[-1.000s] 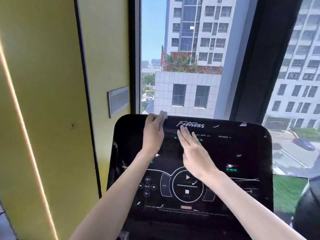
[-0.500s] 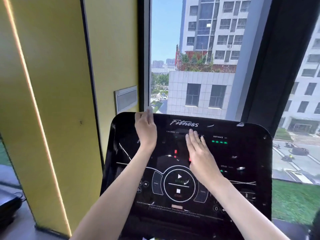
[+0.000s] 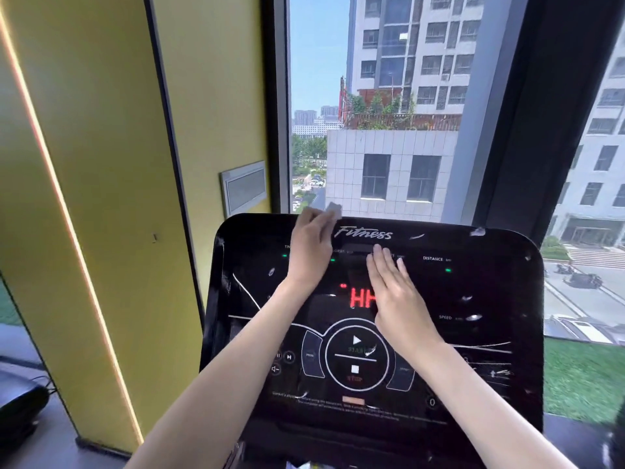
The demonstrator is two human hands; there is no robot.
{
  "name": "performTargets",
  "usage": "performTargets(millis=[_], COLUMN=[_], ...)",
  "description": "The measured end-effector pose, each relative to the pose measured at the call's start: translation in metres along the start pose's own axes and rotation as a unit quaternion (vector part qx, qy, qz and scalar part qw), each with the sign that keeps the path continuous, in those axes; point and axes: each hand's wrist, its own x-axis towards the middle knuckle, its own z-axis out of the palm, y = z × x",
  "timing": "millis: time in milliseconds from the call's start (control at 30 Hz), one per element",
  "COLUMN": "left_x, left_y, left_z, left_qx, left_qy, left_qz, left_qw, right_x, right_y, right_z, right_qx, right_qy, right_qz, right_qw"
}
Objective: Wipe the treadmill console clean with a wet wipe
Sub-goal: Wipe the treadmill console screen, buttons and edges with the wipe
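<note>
The black treadmill console fills the lower middle of the view, with white streaks and specks on its glossy face. My left hand lies on its upper left part, near the top edge, and presses a white wet wipe whose corner sticks out beyond the fingers. My right hand rests flat on the middle of the console with straight fingers, partly covering a red lit readout. Round start and stop controls sit below the hands.
A yellow wall with a lit strip stands close on the left, with a small grey panel on it. A tall window is right behind the console. A dark object with a cable lies on the floor at lower left.
My left hand with the wipe has slid right along the console's top edge. The red readout has lit brighter. My right hand stays flat on the middle.
</note>
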Motion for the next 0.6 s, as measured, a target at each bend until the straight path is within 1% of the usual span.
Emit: performTargets(millis=[33,67,100,133,167,200,233,267,300,333,367,400,433,467,500,533,567,600], left_x=[0.001,0.0,-0.004,-0.009,-0.014,-0.012,-0.005,0.001,0.005,0.006,0.004,-0.001,-0.007,-0.013,-0.014,-0.009,-0.005,-0.001], left_y=[0.002,0.006,0.013,0.02,0.022,0.019,0.014,0.008,0.004,0.003,0.008,0.017,0.025,0.027,0.026,0.021,0.016,0.011], left_z=[-0.001,0.001,0.005,0.01,0.014,0.013,0.012,0.011,0.008,0.008,0.01,0.014,0.02,0.023,0.023,0.022,0.02,0.018], left_qx=[-0.009,-0.01,-0.003,0.012,0.022,0.029,0.027,0.015,-0.002,-0.014,-0.015,-0.003,0.008,0.011,0.008,-0.003,-0.02,-0.03], left_qy=[0.065,0.092,0.073,0.015,-0.05,-0.084,-0.078,-0.036,0.035,0.089,0.108,0.086,0.033,-0.029,-0.066,-0.064,-0.023,0.049], left_qz=[-0.063,-0.089,-0.066,-0.001,0.066,0.111,0.111,0.065,-0.014,-0.08,-0.104,-0.079,-0.015,0.054,0.099,0.095,0.046,-0.027], left_qw=[0.996,0.992,0.995,1.0,0.996,0.99,0.99,0.997,0.999,0.993,0.988,0.993,0.999,0.998,0.993,0.993,0.998,0.998], right_x=[0.0,-0.001,-0.001,0.0,0.0,0.0,0.0,0.0,0.0,0.0,0.0,0.0,0.0,0.001,0.001,0.0,0.0,0.0], right_y=[0.0,-0.001,-0.002,-0.002,-0.001,-0.001,0.0,0.0,0.0,-0.001,-0.001,-0.002,-0.001,0.0,0.0,-0.001,-0.001,-0.002], right_z=[0.001,0.002,0.002,0.001,0.0,-0.001,-0.001,0.0,0.001,0.002,0.002,0.002,0.001,0.0,-0.001,-0.002,-0.003,-0.003], right_qx=[0.006,0.009,0.01,0.009,0.007,0.007,0.009,0.011,0.014,0.016,0.017,0.016,0.013,0.008,0.006,0.006,0.008,0.01], right_qy=[0.002,0.003,0.001,0.001,0.0,0.0,0.001,0.001,0.001,0.0,-0.001,-0.002,-0.002,-0.001,-0.001,0.0,0.001,0.001], right_qz=[0.002,0.005,0.007,0.007,0.005,0.003,0.001,0.001,0.003,0.005,0.006,0.006,0.005,0.004,0.003,0.002,0.002,0.002], right_qw=[1.0,1.0,1.0,1.0,1.0,1.0,1.0,1.0,1.0,1.0,1.0,1.0,1.0,1.0,1.0,1.0,1.0,1.0])
